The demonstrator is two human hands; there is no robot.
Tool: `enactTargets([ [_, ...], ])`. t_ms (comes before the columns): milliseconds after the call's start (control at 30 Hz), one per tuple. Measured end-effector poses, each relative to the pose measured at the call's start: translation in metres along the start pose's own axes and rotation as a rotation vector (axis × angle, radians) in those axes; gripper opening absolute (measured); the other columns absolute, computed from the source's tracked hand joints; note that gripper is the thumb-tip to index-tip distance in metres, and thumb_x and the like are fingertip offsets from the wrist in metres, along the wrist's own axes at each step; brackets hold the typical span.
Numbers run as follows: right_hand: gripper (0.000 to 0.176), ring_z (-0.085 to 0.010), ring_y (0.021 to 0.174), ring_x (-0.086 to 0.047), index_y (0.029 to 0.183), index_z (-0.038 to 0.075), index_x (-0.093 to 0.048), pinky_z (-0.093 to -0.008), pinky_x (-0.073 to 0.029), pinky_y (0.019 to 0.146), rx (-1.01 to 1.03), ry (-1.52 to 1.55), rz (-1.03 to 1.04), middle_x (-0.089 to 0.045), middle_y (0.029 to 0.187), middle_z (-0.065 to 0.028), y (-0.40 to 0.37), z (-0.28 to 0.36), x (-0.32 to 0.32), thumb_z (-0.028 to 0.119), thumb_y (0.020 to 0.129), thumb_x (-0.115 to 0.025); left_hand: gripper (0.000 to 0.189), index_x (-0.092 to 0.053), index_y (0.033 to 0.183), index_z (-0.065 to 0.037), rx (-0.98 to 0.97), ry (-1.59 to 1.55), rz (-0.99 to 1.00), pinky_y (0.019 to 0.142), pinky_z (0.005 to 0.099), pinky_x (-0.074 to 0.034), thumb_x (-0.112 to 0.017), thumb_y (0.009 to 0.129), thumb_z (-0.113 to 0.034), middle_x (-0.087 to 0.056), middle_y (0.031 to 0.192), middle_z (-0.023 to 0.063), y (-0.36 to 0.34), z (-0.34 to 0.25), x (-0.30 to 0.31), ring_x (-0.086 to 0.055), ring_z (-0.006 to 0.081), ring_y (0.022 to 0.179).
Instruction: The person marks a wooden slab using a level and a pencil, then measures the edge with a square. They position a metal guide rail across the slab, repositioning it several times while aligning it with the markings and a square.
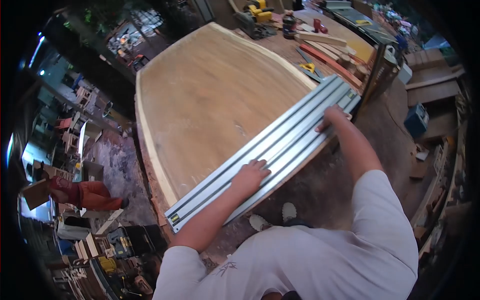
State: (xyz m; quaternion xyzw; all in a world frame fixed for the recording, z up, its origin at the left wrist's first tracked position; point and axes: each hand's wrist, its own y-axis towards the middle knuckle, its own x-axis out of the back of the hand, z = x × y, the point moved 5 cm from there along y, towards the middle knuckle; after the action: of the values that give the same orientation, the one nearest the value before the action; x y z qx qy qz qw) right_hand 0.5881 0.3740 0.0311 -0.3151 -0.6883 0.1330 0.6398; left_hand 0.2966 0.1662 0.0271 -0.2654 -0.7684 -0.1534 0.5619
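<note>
A large wooden slab point(210, 100) with pale live edges lies in front of me. Along its near edge rests a long silvery metal guide rail point(270, 145), running from lower left to upper right. My left hand point(250, 177) lies on the rail left of its middle, fingers spread on the metal. Near the rail's right end, my right hand point(334, 118) is on the outer side, its fingers bent over the rail and its thumb toward me.
Beyond the slab, a yellow power tool point(260, 12), a dark jar point(289, 25), wood strips point(330, 55) and a yellow-handled saw point(308, 67) lie on the bench. A person point(85, 194) carries a board at left. A blue box point(416, 120) stands right.
</note>
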Motion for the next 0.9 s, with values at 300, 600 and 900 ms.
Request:
enactTargets([
  [300,0.109,-0.0342,0.135,-0.024,0.139,0.015,-0.037,-0.0620,-0.025,0.103,-0.032,-0.061,-0.016,-0.022,0.147,-0.0133,-0.006,-0.009,0.006,0.061,0.051,-0.080,0.044,-0.062,0.112,-0.016,0.067,0.080,0.082,0.094,0.0354,-0.043,-0.049,0.074,0.002,-0.048,0.128,0.0079,0.006,-0.018,0.007,-0.043,0.0275,0.120],
  [600,0.082,-0.0334,0.130,-0.033,0.128,0.004,-0.049,-0.0541,-0.028,0.104,0.029,0.347,-0.377,-0.039,0.139,-0.0161,-0.011,-0.049,0.018,0.062,0.071,-0.064,0.047,-0.062,0.111,-0.017,-0.007,0.150,0.138,0.095,0.0335,-0.041,-0.045,0.075,0.006,-0.051,0.124,0.0077,0.009,-0.015,0.007,-0.046,0.0270,0.114],
  [900,0.072,-0.0387,0.125,-0.036,0.129,-0.001,-0.042,-0.0443,-0.031,0.104,-0.048,0.688,-0.823,-0.042,0.132,-0.0244,-0.179,-0.093,-0.322,0.041,0.077,-0.068,0.030,-0.063,0.104,-0.014,-0.215,0.264,0.121,0.081,0.0383,-0.047,-0.049,0.079,-0.003,-0.053,0.107,0.0104,0.005,0.002,0.001,-0.053,0.0286,0.101],
])
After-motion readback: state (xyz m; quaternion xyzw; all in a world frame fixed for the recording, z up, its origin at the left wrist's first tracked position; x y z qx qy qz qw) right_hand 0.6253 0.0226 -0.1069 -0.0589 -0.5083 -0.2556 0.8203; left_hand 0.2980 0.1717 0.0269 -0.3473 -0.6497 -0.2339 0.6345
